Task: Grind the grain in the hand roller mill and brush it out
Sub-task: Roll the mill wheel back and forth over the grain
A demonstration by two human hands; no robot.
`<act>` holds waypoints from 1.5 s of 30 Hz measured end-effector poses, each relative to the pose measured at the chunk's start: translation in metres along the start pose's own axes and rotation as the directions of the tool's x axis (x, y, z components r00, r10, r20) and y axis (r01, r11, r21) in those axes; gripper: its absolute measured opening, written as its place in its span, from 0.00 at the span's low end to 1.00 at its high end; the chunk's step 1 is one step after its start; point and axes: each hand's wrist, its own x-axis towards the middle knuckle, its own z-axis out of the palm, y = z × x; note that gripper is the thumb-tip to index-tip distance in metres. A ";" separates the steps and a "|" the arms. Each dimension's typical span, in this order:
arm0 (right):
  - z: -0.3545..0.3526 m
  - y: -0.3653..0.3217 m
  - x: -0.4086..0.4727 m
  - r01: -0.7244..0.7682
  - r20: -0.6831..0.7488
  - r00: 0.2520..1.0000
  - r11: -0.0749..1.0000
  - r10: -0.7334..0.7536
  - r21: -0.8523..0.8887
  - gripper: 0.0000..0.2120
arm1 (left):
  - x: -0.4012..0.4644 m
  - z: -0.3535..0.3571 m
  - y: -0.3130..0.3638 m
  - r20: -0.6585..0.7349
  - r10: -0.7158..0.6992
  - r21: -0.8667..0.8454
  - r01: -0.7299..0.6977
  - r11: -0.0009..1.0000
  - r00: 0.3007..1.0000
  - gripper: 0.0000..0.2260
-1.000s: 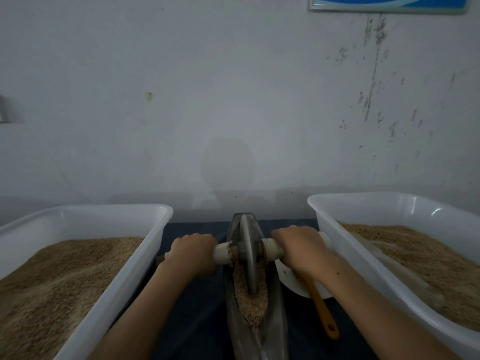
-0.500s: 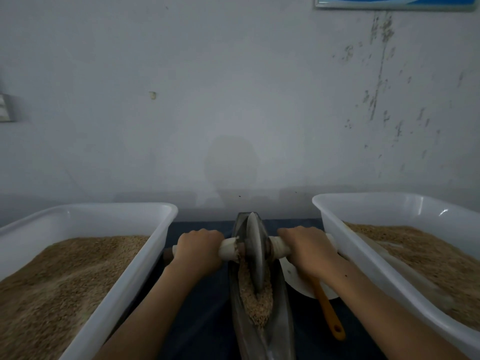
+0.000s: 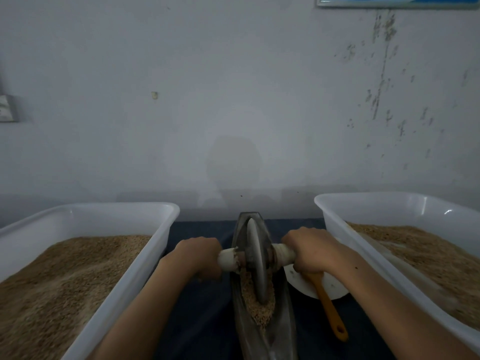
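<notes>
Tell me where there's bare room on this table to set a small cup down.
Bare dark cloth shows between the left white plastic tub of grain and the long metal grinding trough, under the left forearm. Right of the trough is crowded: a white plate and orange-handled brush fill the gap before the right white tub.

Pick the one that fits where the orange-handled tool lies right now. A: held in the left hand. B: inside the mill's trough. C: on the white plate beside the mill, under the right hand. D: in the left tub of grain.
C: the orange-handled tool lies across the white plate, right of the mill trough and partly beneath the right hand.
</notes>
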 end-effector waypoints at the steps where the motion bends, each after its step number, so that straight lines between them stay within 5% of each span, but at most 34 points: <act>1: 0.001 0.000 0.000 -0.005 0.001 1.000 1.000 0.005 0.003 0.10 | 0.000 0.000 0.000 -0.018 -0.002 0.007 0.003 1.000 1.000 0.18; 12: 0.014 -0.006 0.007 -0.054 -0.303 0.952 0.999 0.049 -0.009 0.08 | 0.002 0.009 0.002 -0.315 -0.007 0.050 0.024 0.998 0.949 0.11; 24: 0.005 -0.004 0.000 -0.068 -0.030 0.997 0.998 0.068 0.011 0.10 | 0.000 0.002 0.001 -0.083 0.015 0.037 -0.012 0.999 0.996 0.19; 35: 0.008 -0.010 -0.001 -0.098 -0.241 0.966 0.995 0.091 -0.017 0.09 | 0.001 0.010 0.006 -0.362 -0.028 0.065 0.055 0.996 0.932 0.09; 45: 0.001 -0.004 0.001 -0.074 -0.010 0.997 0.997 0.074 0.014 0.10 | 0.000 0.000 0.003 -0.089 0.016 0.056 -0.011 0.998 0.996 0.19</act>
